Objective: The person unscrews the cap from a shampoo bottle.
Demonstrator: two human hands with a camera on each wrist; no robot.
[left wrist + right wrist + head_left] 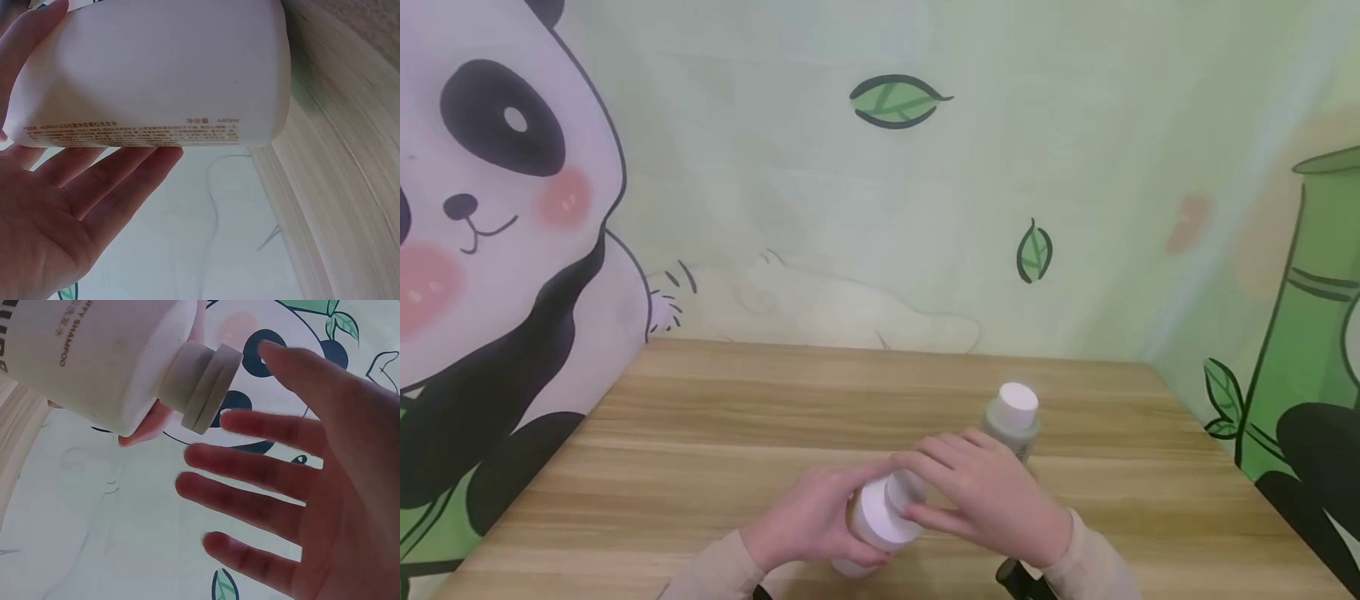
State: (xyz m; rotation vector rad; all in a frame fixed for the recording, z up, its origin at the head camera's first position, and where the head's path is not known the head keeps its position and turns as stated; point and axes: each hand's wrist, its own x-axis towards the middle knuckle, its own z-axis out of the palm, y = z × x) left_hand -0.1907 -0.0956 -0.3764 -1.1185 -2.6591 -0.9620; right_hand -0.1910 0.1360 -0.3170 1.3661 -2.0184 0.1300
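A white shampoo bottle (876, 518) with brown lettering is held above the table by my left hand (805, 518), with the thumb on one side and the fingers on the other. It tilts, its cap end leaning toward my right hand (992, 496). In the right wrist view a white cap (211, 387) sits on the bottle's neck. The fingers (244, 494) of my right hand spread around the cap, a small gap away from it. Small print and "440ml" show low on the bottle (156, 69) in the left wrist view.
A second bottle (1011, 429), grey-green with a white cap, stands upright on the wooden table (760, 392) behind my right hand, which partly hides it. Behind the table hangs a backdrop (775, 167) printed with a panda, leaves and bamboo.
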